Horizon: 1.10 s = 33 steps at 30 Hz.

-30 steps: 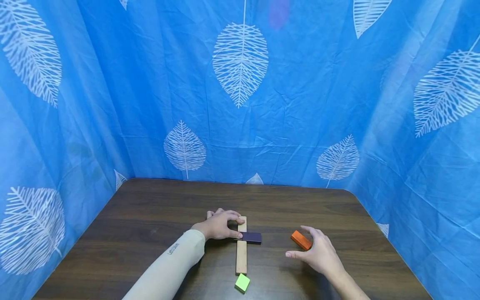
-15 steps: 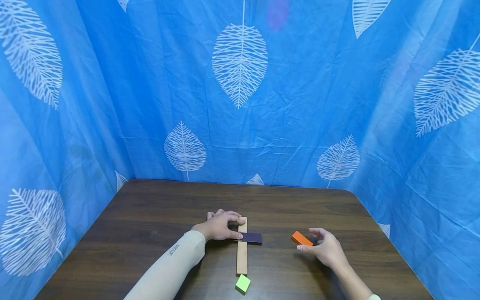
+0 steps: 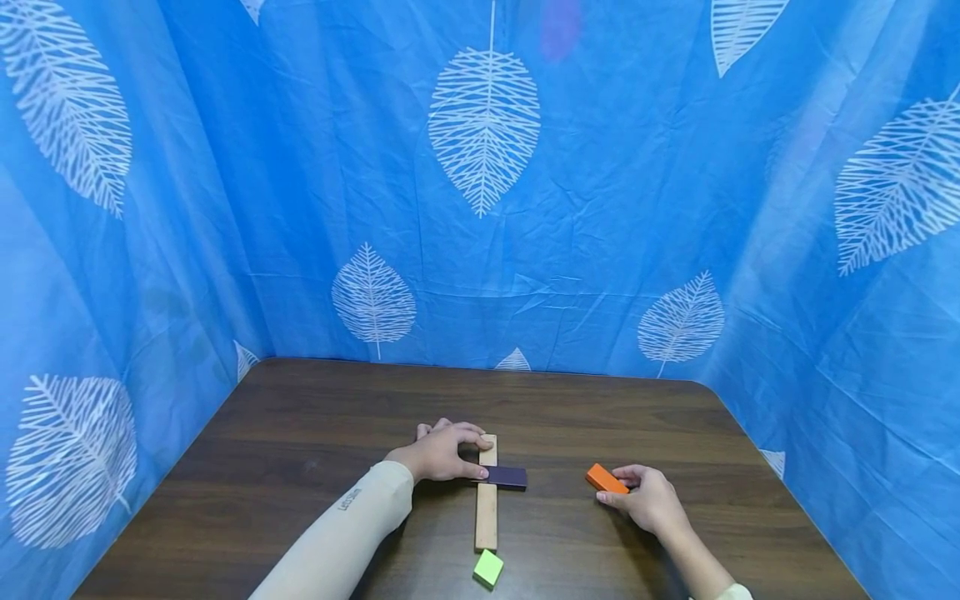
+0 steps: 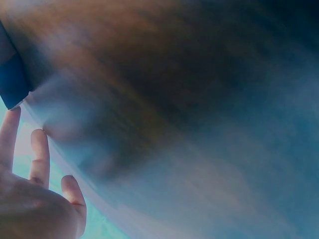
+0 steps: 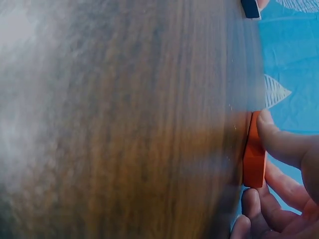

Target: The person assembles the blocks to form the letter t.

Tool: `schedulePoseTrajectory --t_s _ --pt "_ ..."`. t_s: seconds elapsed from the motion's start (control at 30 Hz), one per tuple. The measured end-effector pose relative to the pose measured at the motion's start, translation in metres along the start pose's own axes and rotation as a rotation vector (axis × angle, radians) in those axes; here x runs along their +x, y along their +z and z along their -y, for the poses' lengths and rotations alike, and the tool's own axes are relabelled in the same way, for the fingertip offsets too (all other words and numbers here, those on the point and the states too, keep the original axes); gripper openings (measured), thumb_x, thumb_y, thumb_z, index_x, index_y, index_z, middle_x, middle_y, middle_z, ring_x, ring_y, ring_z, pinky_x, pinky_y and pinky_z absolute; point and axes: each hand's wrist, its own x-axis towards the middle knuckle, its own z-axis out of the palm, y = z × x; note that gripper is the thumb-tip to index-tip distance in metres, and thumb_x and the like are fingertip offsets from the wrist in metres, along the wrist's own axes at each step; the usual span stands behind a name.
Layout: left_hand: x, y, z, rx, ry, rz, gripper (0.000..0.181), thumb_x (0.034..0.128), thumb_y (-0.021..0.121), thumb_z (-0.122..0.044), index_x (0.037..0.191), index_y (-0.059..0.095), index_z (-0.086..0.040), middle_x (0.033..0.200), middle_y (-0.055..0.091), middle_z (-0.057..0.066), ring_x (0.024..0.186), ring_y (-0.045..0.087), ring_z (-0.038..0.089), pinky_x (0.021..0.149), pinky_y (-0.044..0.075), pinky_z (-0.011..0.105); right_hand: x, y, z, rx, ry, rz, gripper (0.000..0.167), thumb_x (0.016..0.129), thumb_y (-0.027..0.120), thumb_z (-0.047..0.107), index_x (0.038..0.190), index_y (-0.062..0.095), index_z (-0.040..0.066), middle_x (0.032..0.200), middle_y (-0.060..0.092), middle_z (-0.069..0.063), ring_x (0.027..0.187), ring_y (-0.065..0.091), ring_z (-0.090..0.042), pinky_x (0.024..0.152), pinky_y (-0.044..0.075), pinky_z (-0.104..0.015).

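Note:
In the head view my left hand [image 3: 442, 450] reaches over a line of flat blocks. Its thumb touches the left end of a dark purple block [image 3: 510, 477], and a fingertip rests on the far pale wooden block [image 3: 487, 454]. A second pale wooden block [image 3: 486, 517] lies nearer, in line with the first. The left wrist view shows that hand's other fingers [image 4: 41, 157] fairly straight, one tip against a block's corner. On the right, my right hand [image 3: 652, 498] pinches an orange block [image 3: 606, 478] between thumb and fingers; the right wrist view shows this block at the tabletop.
A light green block [image 3: 488, 570] lies by the near end of the lower pale block. The dark wood-grain table [image 3: 337, 400] carries everything. Blue curtains [image 3: 600, 167] with white leaf prints close off the back and both sides.
My right hand has drawn back slightly to the right and narrowed from a wide spread onto the orange block. The left hand and the other blocks stay in place.

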Motion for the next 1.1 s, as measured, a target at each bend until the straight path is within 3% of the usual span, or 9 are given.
schedulePoseTrajectory --t_s 0.5,0.8,1.1 --pt "-0.001 0.001 0.0 -0.024 -0.011 -0.008 0.048 0.0817 0.081 -0.049 0.126 0.072 -0.033 0.14 0.056 -0.011 0.126 0.043 0.025 0.092 0.024 0.054 -0.004 0.002 -0.001 0.007 -0.018 -0.023 0.039 0.081 0.087 0.021 0.109 0.072 -0.002 0.093 0.069 -0.003 0.08 0.059 -0.017 0.069 0.048 -0.037" --pt "-0.001 0.0 0.0 -0.018 -0.011 0.001 0.048 0.0828 0.08 -0.05 0.126 0.071 -0.033 0.141 0.055 -0.01 0.127 0.043 0.026 0.093 0.024 0.055 -0.017 0.007 0.008 0.009 -0.061 0.017 0.031 0.079 0.087 0.019 0.106 0.075 0.007 0.094 0.068 0.002 0.082 0.058 -0.015 0.071 0.048 -0.036" --pt "-0.001 0.0 -0.001 -0.019 -0.017 0.001 0.048 0.0829 0.08 -0.05 0.127 0.071 -0.033 0.142 0.055 -0.009 0.127 0.042 0.025 0.094 0.024 0.056 -0.033 0.017 0.02 0.058 -0.116 0.103 0.031 0.076 0.089 0.015 0.103 0.075 0.01 0.088 0.066 0.004 0.077 0.057 -0.014 0.066 0.046 -0.034"
